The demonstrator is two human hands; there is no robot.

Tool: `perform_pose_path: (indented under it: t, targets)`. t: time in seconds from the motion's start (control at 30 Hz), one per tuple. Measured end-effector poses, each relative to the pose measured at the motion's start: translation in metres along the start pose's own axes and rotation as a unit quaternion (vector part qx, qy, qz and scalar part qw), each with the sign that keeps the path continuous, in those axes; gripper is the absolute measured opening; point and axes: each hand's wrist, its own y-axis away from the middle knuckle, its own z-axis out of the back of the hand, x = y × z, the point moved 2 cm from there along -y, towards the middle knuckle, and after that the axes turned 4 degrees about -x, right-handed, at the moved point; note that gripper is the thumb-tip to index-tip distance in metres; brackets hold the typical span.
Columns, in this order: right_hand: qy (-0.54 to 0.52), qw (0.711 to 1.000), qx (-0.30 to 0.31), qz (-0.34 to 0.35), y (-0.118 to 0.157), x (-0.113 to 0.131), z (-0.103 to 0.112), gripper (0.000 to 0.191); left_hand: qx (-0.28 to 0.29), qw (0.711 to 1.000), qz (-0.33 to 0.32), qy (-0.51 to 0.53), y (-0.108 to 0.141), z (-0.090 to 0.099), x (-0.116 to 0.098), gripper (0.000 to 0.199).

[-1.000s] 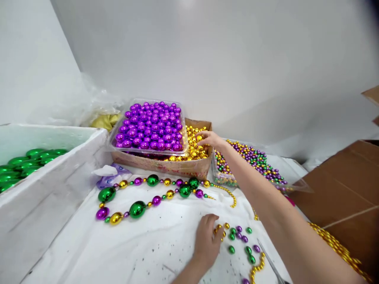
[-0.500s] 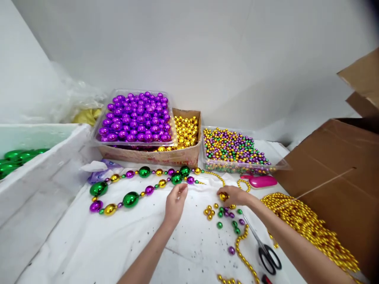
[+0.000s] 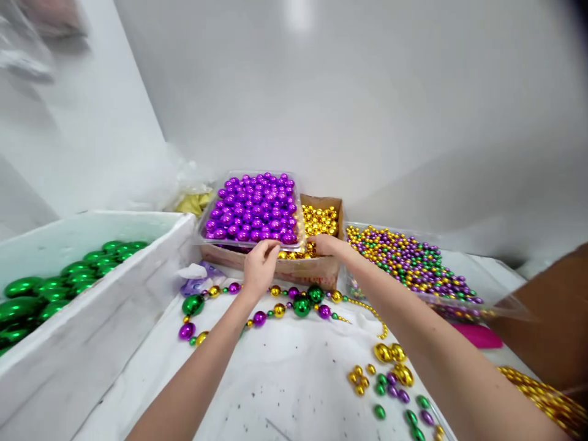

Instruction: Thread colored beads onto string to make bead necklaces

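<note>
My left hand [image 3: 261, 266] has its fingers pressed together at the front rim of a clear plastic tray [image 3: 301, 236] heaped with shiny purple beads [image 3: 255, 208]. Whether the fingertips grip the rim or only meet it is unclear. My right hand [image 3: 325, 245] reaches over the front wall of a cardboard box [image 3: 316, 269], in among gold beads [image 3: 321, 218]; its fingers are hidden. The tray rests on this box. Below my hands lies a bead necklace [image 3: 302, 305] of green, gold and purple balls, with a strand of small gold beads at its right end.
At left stands a white foam box [image 3: 151, 275] of large green ornaments [image 3: 82, 269]. A tray of small mixed beads [image 3: 408, 257] sits at right. Loose gold balls [image 3: 389, 353] and small green beads [image 3: 379, 411] lie below my right forearm. Gold bead strands [image 3: 546, 398] pile at far right.
My right hand has gone from the loose beads on the table up into the gold-bead box, leaving large gold balls behind. My left hand has moved up to the purple tray. The view has shifted left.
</note>
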Motion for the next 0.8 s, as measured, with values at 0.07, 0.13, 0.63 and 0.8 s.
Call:
perform_pose_path:
  t: [0.07, 0.13, 0.63, 0.8]
  targets:
    - [0.022, 1.0, 0.016, -0.002, -0.008, 0.003, -0.013, 0.028, -0.033, 0.991, -0.046, -0.12, -0.031, 0.005, 0.009, 0.021]
    - [0.039, 0.999, 0.008, -0.016, -0.008, 0.001, -0.019, 0.029, -0.042, 0.97, -0.088, -0.225, -0.053, 0.004, 0.017, 0.026]
    - [-0.33, 0.932, -0.146, -0.02, 0.135, -0.017, 0.032, 0.046, 0.14, 0.913, -0.205, -0.325, -0.084, -0.03, 0.036, 0.033]
    - [-0.295, 0.952, 0.044, -0.064, 0.243, -0.026, -0.053, 0.034, 0.138, 0.922, -0.177, -0.314, -0.09, -0.035, 0.038, 0.03]
